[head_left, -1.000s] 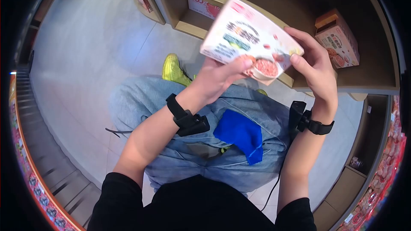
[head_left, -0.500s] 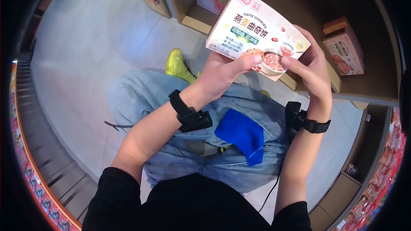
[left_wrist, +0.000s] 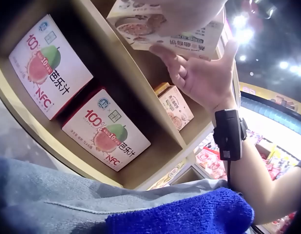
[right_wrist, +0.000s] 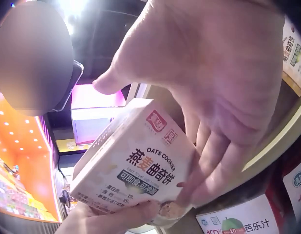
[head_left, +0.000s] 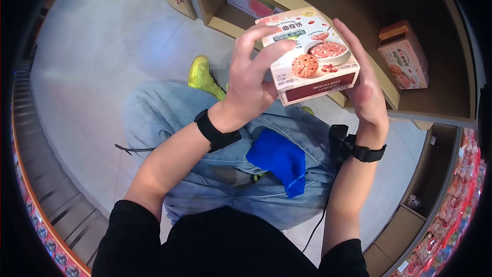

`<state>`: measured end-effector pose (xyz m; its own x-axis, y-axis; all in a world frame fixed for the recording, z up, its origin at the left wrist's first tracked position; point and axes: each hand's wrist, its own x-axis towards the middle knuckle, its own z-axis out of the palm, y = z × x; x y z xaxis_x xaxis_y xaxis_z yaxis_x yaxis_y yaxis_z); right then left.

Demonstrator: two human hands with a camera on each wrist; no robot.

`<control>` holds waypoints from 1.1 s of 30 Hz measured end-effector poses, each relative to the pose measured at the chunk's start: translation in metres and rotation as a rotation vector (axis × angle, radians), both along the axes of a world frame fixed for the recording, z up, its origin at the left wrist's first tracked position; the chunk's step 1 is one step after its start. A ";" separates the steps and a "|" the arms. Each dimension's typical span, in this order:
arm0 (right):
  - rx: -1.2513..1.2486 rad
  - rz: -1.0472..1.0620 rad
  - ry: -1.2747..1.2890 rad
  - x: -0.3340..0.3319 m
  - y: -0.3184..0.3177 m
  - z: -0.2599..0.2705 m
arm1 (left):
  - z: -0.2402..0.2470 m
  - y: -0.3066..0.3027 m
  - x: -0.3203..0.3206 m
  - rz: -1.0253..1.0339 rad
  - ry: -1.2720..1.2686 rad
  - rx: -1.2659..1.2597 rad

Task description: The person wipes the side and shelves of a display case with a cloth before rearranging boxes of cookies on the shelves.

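In the head view a pale pink box of oat cookies (head_left: 313, 57) is held tilted above the knees, its printed front up and a dark red end panel towards the body. My left hand (head_left: 251, 74) grips it at the left, two fingers lying across the front. At the right side my right hand (head_left: 368, 84) touches the box with nearly straight fingers, its thumb off the front. The right wrist view shows the right palm (right_wrist: 209, 73) beside the box (right_wrist: 135, 165), the thumb standing free, while left-hand fingers (right_wrist: 116, 217) hold the lower edge.
A second cookie box (head_left: 407, 64) stands in the curved wooden shelf (head_left: 359, 103) at the right. Guava juice boxes (left_wrist: 106, 131) fill a lower compartment. A blue cloth (head_left: 279, 160) lies on the jeans, and a yellow shoe (head_left: 202, 78) is on the floor.
The box has turned and tipped, so its dark red end panel now shows. Left fingers have shifted onto the front where the thumb was. The right thumb has come off the front.
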<state>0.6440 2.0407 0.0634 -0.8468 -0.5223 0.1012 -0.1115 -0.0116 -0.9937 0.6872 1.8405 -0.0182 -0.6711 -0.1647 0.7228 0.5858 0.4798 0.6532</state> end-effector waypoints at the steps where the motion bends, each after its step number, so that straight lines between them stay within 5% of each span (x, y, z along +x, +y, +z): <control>1: 0.005 -0.003 0.001 0.000 0.000 0.001 | 0.000 -0.001 -0.002 0.007 0.042 -0.019; 7: 0.032 -0.096 0.041 0.003 -0.010 0.013 | 0.005 -0.002 0.001 0.085 0.128 -0.326; 13: -0.018 -0.161 0.058 -0.004 -0.002 0.012 | -0.003 -0.006 -0.007 -0.178 -0.033 0.162; 14: -0.052 -0.166 0.058 -0.004 -0.003 0.011 | 0.000 -0.008 -0.011 -0.434 -0.113 0.338; 15: -0.088 -0.171 0.057 -0.004 -0.005 0.009 | 0.004 -0.007 -0.010 -0.432 -0.112 0.340; 17: -0.103 -0.142 0.049 -0.005 -0.007 0.005 | 0.011 -0.003 -0.006 -0.736 -0.421 0.755; 30: 0.063 -0.094 0.030 -0.006 -0.005 0.000 | 0.014 -0.008 -0.005 -0.599 -0.571 0.846; 33: -0.135 0.020 -0.010 -0.005 0.000 -0.001 | 0.013 -0.005 -0.006 -0.641 -0.593 1.037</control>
